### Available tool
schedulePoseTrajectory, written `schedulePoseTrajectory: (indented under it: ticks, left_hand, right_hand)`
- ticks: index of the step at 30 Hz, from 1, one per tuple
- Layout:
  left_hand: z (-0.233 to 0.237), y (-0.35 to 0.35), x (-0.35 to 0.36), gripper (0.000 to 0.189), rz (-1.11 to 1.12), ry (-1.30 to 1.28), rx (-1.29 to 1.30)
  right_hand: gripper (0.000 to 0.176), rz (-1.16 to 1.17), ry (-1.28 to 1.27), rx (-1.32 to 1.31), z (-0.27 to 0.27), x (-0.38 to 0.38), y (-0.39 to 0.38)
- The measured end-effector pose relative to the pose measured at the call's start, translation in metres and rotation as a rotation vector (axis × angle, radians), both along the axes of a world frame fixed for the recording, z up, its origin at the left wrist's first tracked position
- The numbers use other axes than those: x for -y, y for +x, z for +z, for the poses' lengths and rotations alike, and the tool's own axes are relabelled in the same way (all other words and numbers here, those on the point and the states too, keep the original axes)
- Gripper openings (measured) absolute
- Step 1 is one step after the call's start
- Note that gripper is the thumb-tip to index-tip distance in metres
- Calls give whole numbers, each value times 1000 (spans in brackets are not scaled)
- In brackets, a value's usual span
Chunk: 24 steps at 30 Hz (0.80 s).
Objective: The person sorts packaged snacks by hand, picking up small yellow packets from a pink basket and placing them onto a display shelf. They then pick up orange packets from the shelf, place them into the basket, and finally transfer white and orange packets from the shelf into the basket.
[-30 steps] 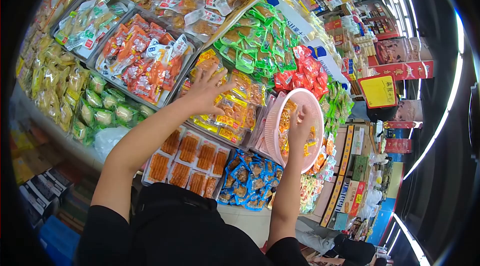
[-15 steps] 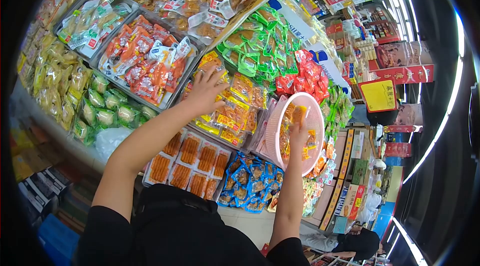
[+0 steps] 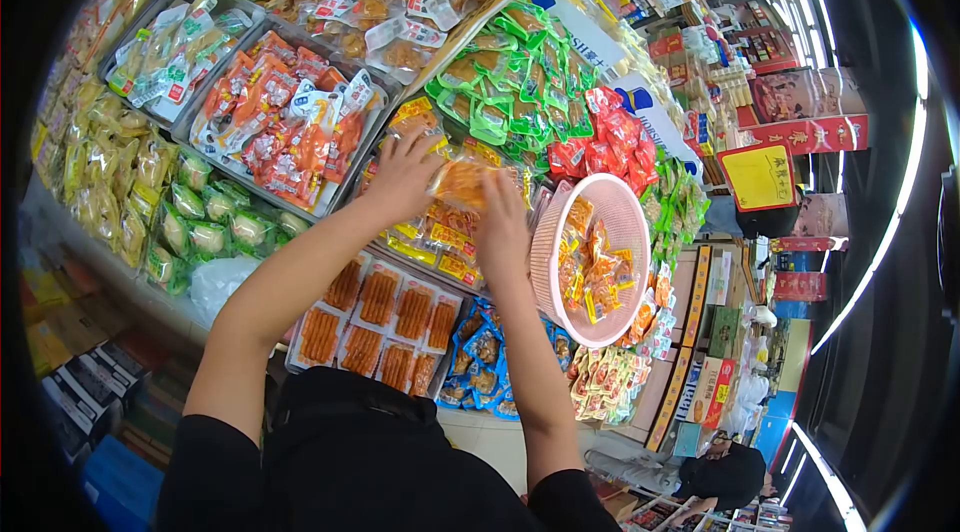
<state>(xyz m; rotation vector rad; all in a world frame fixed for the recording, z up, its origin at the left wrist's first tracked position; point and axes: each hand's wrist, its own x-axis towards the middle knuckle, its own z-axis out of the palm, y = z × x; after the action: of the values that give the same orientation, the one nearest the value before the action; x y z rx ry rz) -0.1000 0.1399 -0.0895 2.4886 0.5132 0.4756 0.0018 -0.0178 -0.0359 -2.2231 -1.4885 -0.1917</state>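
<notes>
A clear packet of orange-brown snack food (image 3: 460, 183) lies between my two hands, over a grey tray of similar packets with yellow labels (image 3: 455, 240). My right hand (image 3: 503, 232) grips the packet's right end, its fingertips smeared by motion. My left hand (image 3: 402, 177) is open over the tray's upper left part, fingers spread, fingertips right at the packet's left edge. To the right of my right hand stands a pink plastic basket (image 3: 543, 257), tilted in this view, with several of the same yellow-labelled packets (image 3: 600, 272) inside.
Around the tray are orange-red packets (image 3: 280, 122), green packets (image 3: 520, 72), red packets (image 3: 612, 147), flat packs of brown sticks (image 3: 378, 297) and blue packets (image 3: 485, 362). A board divider (image 3: 480, 22) rises behind. Another person (image 3: 725, 472) is at the lower right.
My right hand has moved left from inside the pink basket to the tray, bringing a packet beside my left hand. My left hand has shifted slightly, and the basket appears a little higher.
</notes>
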Motion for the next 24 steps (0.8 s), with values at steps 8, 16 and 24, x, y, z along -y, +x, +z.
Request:
schedulePoseTrajectory:
  ticks: [8,16,24]
  left_hand:
    - [1,-4,-2,64,-37,-13,39]
    - [7,-4,0,75,-100,-20,-1]
    - [13,-6,-2,77,-123,-97,-78]
  right_hand:
    - [47,26,-105,-108,26,13,-15]
    - [44,-414,82,145,43,81,93]
    - [65,-512,-617,-66,1,130,102]
